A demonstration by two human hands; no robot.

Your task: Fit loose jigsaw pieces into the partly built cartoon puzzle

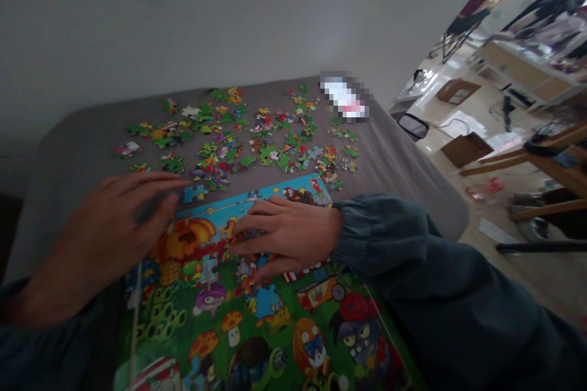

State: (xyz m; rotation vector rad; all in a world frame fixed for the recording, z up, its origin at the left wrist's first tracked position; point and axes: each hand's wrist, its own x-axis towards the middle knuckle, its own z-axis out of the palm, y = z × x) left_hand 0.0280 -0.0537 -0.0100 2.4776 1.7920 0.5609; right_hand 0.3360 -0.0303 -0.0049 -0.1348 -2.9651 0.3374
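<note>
A brightly coloured cartoon jigsaw puzzle (pixel 220 330) lies in front of me, with plants and pumpkin figures on a green and blue ground. My right hand (pixel 287 232) rests palm down on its upper part, fingers spread over some loose pieces and hiding part of the picture. At the puzzle's upper left edge is my left hand (pixel 123 220), slightly blurred, its thumb and fingers apart with nothing visible between them. A light blue puzzle piece (pixel 195 193) sits just beyond its fingertips. Other pieces, such as a blue one (pixel 266 302), lie on the picture below my right hand.
Several loose puzzle pieces (pixel 275 140) are scattered over the grey cloth (pixel 389 159) behind the puzzle. A phone with a lit, blurred-out screen (pixel 343 98) lies at the far right. The wall (pixel 229 18) stands behind. Cardboard boxes (pixel 466 149) and wooden furniture are on the right.
</note>
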